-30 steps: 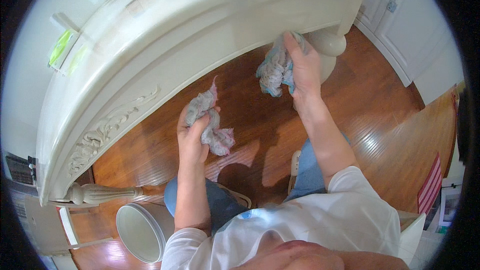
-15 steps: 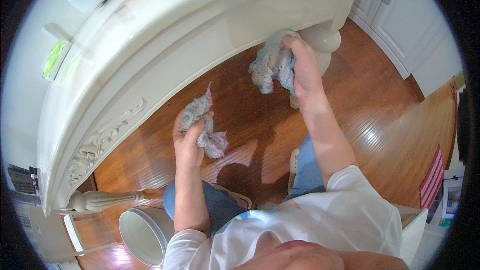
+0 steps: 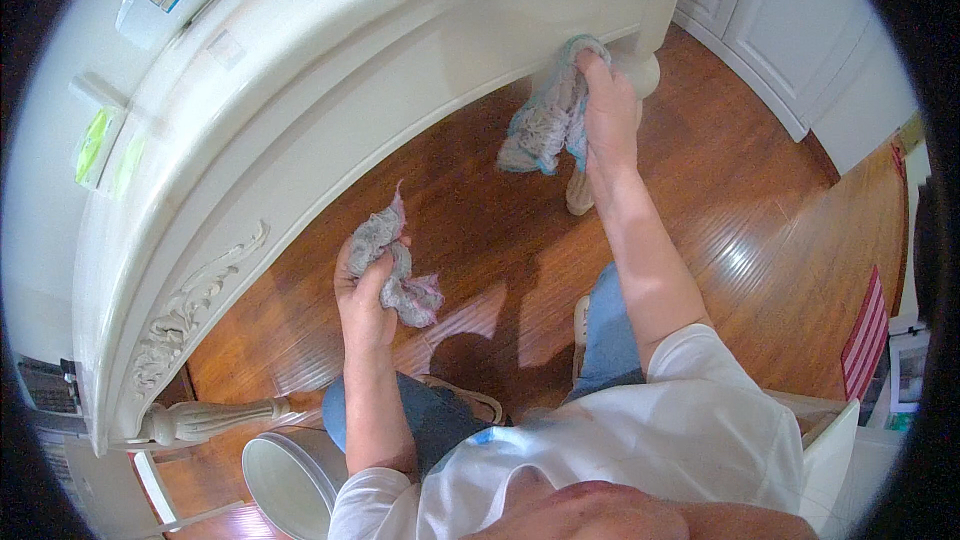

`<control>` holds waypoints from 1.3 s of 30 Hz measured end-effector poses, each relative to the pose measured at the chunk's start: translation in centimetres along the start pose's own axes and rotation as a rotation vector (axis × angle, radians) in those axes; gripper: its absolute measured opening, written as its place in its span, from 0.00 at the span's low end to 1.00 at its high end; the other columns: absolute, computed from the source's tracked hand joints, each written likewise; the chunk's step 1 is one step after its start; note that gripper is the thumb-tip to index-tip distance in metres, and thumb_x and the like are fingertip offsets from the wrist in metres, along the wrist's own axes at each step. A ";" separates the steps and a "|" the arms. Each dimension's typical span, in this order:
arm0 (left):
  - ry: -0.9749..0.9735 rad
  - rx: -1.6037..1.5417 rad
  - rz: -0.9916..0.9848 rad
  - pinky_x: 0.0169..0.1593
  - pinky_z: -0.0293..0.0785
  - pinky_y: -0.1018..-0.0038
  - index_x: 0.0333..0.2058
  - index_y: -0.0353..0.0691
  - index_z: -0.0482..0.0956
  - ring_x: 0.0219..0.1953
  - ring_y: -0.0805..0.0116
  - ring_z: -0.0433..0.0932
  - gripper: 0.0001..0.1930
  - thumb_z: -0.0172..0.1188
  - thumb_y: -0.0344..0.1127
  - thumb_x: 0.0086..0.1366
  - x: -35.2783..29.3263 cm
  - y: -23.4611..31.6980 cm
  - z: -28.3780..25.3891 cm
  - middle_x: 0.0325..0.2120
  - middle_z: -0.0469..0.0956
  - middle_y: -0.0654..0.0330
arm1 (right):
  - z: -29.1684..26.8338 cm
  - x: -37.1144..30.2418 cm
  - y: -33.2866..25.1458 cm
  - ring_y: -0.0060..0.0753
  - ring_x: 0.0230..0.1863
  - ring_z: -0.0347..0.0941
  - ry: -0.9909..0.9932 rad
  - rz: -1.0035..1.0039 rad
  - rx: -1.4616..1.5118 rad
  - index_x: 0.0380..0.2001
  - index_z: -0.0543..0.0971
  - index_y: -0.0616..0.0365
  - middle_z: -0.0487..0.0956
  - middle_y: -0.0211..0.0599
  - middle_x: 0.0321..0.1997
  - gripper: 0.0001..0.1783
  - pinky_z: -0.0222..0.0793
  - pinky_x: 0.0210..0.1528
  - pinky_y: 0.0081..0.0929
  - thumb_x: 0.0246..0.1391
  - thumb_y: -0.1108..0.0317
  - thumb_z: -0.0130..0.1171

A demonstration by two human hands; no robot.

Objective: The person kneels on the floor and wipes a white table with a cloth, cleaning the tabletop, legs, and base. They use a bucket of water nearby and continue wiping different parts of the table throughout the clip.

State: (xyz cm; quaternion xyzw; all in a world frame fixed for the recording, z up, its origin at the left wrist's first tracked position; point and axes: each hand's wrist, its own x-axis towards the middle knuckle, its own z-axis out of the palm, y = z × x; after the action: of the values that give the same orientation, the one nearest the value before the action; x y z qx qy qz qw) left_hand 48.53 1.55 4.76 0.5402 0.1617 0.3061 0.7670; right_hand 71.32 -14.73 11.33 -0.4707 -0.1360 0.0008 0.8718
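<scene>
My right hand (image 3: 610, 118) grips a crumpled grey cleaning rag with a teal edge (image 3: 545, 130). It presses against the lower front of the cream table (image 3: 440, 70), close to the turned leg at the right end; part of that leg is hidden behind the hand. A second rag, grey with a pink edge (image 3: 400, 280), is bunched in my left hand (image 3: 365, 290), its thumb lying across it. That hand hovers over the floor, apart from the table.
A white bucket (image 3: 292, 488) stands on the wooden floor at the lower left, near a carved table leg (image 3: 215, 418). White cabinets (image 3: 800, 50) line the far right. A green-and-white pack (image 3: 95, 145) lies on the tabletop at left.
My right hand has moved slightly up along the table front, and its rag hangs more stretched out. The left hand has shifted a little left and down, still holding its rag.
</scene>
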 end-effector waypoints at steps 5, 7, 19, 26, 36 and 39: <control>0.015 0.023 -0.024 0.42 0.74 0.70 0.48 0.34 0.71 0.43 0.62 0.77 0.19 0.56 0.25 0.56 -0.1 0.1 0.2 0.41 0.77 0.53 | -2.0 2.0 -0.5 0.25 0.36 0.72 0.182 0.062 -0.003 0.39 0.76 0.65 0.76 0.34 0.36 0.18 0.68 0.39 0.24 0.55 0.59 0.55; 0.033 0.011 -0.032 0.41 0.74 0.71 0.48 0.33 0.71 0.42 0.64 0.78 0.19 0.56 0.25 0.56 -0.2 0.1 0.3 0.41 0.78 0.53 | -2.4 2.8 -0.2 0.27 0.36 0.72 0.142 0.023 0.082 0.39 0.76 0.65 0.77 0.34 0.36 0.19 0.68 0.40 0.26 0.54 0.58 0.56; -0.019 0.062 -0.083 0.41 0.73 0.71 0.48 0.33 0.72 0.42 0.64 0.77 0.20 0.57 0.25 0.55 0.8 -1.4 -0.5 0.41 0.77 0.53 | 0.1 -0.7 1.8 0.25 0.34 0.73 -0.009 0.107 -0.043 0.39 0.76 0.65 0.78 0.35 0.34 0.19 0.69 0.40 0.25 0.47 0.62 0.61; -0.055 0.096 -0.105 0.40 0.74 0.72 0.48 0.35 0.72 0.43 0.64 0.77 0.19 0.57 0.29 0.57 1.0 -2.0 -0.8 0.40 0.78 0.55 | 0.1 1.1 2.4 0.28 0.32 0.73 0.178 -0.125 -0.190 0.31 0.74 0.68 0.77 0.37 0.30 0.20 0.69 0.37 0.26 0.39 0.63 0.67; -0.005 0.071 -0.082 0.39 0.74 0.71 0.48 0.34 0.72 0.42 0.62 0.77 0.19 0.56 0.27 0.56 0.4 -1.6 -0.7 0.40 0.78 0.54 | -2.1 3.6 0.3 0.28 0.36 0.73 0.248 0.034 0.108 0.40 0.75 0.64 0.78 0.35 0.35 0.19 0.68 0.40 0.26 0.49 0.61 0.61; -0.012 0.068 -0.080 0.42 0.74 0.71 0.48 0.33 0.71 0.42 0.62 0.77 0.19 0.57 0.27 0.55 0.3 -1.5 -0.8 0.41 0.77 0.54 | -1.2 2.7 0.0 0.28 0.37 0.73 0.205 0.161 0.189 0.41 0.75 0.61 0.77 0.35 0.35 0.18 0.68 0.41 0.27 0.51 0.59 0.58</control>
State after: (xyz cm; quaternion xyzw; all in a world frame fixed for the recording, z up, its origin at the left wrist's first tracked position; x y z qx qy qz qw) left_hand 48.70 2.00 3.09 0.5609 0.1888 0.2664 0.7608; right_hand 74.16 -15.39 11.33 -0.3934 -0.0074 0.0353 0.9187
